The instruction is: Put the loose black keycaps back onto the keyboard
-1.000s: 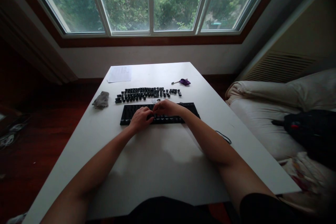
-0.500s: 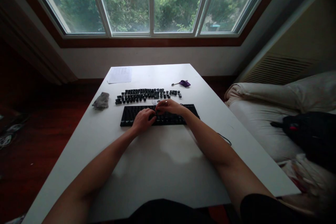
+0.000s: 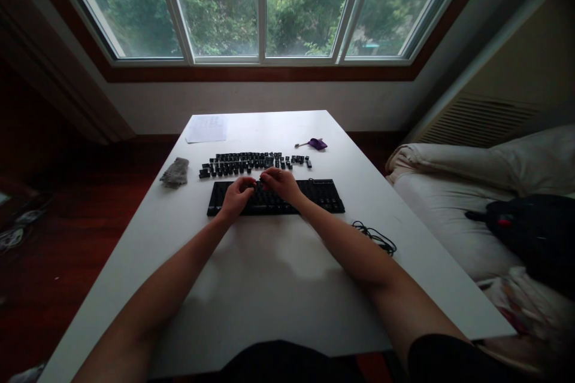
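Note:
A black keyboard [image 3: 323,194] lies across the white table, with both hands over its middle. My left hand [image 3: 237,196] is on the left half, thumb and fingers closed in a pinch. Close beside it, my right hand [image 3: 279,182] has its fingertips pinched together, almost meeting the left ones. Something small and dark shows between the fingertips, about as big as a keycap, but too small to make out. Behind the keyboard, loose black keycaps [image 3: 242,163] stand in rough rows.
A crumpled grey cloth or bag [image 3: 175,173] lies at the left edge of the table [image 3: 269,287]. Paper [image 3: 206,128] sits at the back left, a small brush with a purple piece [image 3: 318,143] at the back right. A coiled black cable [image 3: 375,237] rests right of the keyboard.
Both hands have shifted left and slightly up from the keys, fingertips now together. The clear round thing by my right fingers no longer shows. More of the cable has come into view.

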The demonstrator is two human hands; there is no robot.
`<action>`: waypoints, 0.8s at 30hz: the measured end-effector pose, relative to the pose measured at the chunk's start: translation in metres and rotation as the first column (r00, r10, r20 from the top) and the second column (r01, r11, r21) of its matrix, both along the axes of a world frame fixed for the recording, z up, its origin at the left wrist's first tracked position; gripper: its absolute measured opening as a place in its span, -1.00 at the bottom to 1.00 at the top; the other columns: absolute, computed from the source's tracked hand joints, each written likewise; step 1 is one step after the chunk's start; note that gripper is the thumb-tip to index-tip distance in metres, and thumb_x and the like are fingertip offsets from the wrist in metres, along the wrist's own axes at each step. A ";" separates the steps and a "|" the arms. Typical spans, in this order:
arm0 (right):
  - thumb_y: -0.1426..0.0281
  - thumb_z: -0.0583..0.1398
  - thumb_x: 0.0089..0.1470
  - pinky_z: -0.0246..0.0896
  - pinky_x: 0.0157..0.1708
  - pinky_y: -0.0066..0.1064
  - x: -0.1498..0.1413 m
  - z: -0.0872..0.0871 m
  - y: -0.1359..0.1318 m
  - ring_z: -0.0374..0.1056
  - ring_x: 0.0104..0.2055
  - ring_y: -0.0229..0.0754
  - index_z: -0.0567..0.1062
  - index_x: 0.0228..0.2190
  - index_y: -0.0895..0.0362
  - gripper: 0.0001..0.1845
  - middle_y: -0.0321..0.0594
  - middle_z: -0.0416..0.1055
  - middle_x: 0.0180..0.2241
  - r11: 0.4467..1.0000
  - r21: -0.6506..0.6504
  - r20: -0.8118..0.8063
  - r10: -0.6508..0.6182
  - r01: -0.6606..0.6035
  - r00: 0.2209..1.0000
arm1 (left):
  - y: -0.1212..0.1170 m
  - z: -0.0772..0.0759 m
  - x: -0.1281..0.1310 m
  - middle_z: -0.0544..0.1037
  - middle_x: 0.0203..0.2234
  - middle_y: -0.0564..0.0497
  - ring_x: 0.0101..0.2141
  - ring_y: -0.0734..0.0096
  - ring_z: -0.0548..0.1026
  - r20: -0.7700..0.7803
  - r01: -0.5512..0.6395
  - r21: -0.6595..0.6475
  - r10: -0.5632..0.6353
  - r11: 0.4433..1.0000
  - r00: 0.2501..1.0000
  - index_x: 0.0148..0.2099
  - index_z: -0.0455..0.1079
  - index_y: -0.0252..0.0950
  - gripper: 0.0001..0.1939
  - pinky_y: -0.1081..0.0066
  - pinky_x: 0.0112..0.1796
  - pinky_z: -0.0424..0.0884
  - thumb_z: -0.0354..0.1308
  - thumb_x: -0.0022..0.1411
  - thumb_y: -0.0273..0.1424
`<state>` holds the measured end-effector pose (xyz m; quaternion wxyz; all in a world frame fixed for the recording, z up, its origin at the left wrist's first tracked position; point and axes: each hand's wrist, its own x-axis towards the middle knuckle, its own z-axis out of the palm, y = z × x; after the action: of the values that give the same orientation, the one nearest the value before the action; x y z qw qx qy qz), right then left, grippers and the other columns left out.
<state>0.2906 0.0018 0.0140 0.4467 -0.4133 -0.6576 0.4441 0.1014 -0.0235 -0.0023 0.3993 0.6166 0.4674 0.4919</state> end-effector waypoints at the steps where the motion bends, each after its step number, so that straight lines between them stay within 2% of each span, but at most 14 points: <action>1: 0.05 0.21 0.12 0.41 -0.36 -0.40 -0.003 -0.001 -0.003 0.48 -0.41 -0.22 0.51 -0.26 0.12 -0.62 -0.24 0.52 -0.41 0.999 0.016 -0.003 -0.030 0.030 1.000 | 0.000 0.000 -0.001 0.60 -0.21 -0.04 -0.24 0.33 0.54 0.022 -0.014 -0.012 0.014 1.000 1.000 -0.09 0.46 -0.28 -0.70 0.34 -0.15 0.43 0.17 0.08 -0.40; 4: 0.05 0.18 0.14 0.38 -0.41 -0.42 -0.010 -0.002 -0.008 0.45 -0.45 -0.23 0.52 -0.24 0.12 -0.61 -0.24 0.51 -0.45 0.997 0.051 0.008 -0.066 0.066 0.998 | -0.001 0.002 -0.002 0.59 -0.24 -0.02 -0.30 0.38 0.52 0.081 -0.037 -0.043 0.041 0.998 0.996 -0.10 0.46 -0.28 -0.70 0.37 -0.21 0.43 0.18 0.07 -0.39; 9: 0.10 0.17 0.14 0.38 -0.42 -0.42 -0.014 -0.006 -0.008 0.42 -0.47 -0.25 0.52 -0.15 0.13 -0.60 -0.25 0.49 -0.46 0.995 0.016 -0.037 0.095 -0.095 0.995 | 0.000 0.003 -0.005 0.56 -0.32 0.02 -0.41 0.48 0.45 0.122 -0.027 -0.039 0.032 0.999 0.992 -0.15 0.46 -0.28 -0.74 0.45 -0.33 0.39 0.23 0.13 -0.27; 11: 0.11 0.16 0.14 0.39 -0.40 -0.41 -0.016 -0.008 -0.007 0.43 -0.46 -0.25 0.51 -0.13 0.13 -0.59 -0.25 0.50 -0.44 0.993 0.004 -0.075 0.118 -0.118 0.990 | 0.000 0.003 -0.005 0.55 -0.34 0.03 -0.42 0.49 0.44 0.117 -0.021 -0.025 0.024 0.999 0.993 -0.15 0.46 -0.29 -0.72 0.45 -0.34 0.38 0.24 0.14 -0.23; 14: 0.13 0.14 0.15 0.38 -0.37 -0.41 -0.017 -0.012 -0.005 0.44 -0.43 -0.23 0.52 -0.15 0.13 -0.62 -0.23 0.50 -0.43 0.997 0.024 -0.078 0.081 -0.079 0.994 | 0.001 0.002 -0.005 0.56 -0.32 0.02 -0.40 0.47 0.46 0.115 -0.010 -0.021 0.012 1.000 0.993 -0.13 0.47 -0.29 -0.70 0.43 -0.31 0.40 0.24 0.16 -0.21; 20: 0.17 0.14 0.16 0.37 -0.25 -0.38 -0.015 -0.017 -0.005 0.46 -0.34 -0.20 0.53 -0.14 0.11 -0.65 -0.21 0.53 -0.39 0.997 0.069 -0.034 -0.039 0.042 0.999 | 0.004 -0.003 -0.004 0.59 -0.19 -0.04 -0.19 0.34 0.53 0.193 0.056 -0.014 -0.052 0.998 0.980 -0.08 0.48 -0.28 -0.71 0.35 -0.14 0.44 0.26 0.14 -0.30; 24: 0.18 0.14 0.17 0.36 -0.25 -0.38 -0.016 -0.016 -0.009 0.45 -0.33 -0.18 0.54 -0.16 0.12 -0.67 -0.20 0.53 -0.39 0.996 0.090 -0.010 -0.020 0.021 1.000 | 0.002 -0.003 -0.004 0.59 -0.23 -0.02 -0.24 0.37 0.53 0.173 0.038 -0.011 -0.036 0.999 0.984 -0.09 0.48 -0.28 -0.70 0.35 -0.14 0.43 0.28 0.12 -0.32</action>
<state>0.2749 -0.0071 -0.0021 0.4723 -0.3974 -0.6708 0.4111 0.0972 -0.0212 -0.0054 0.4519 0.5771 0.4230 0.5327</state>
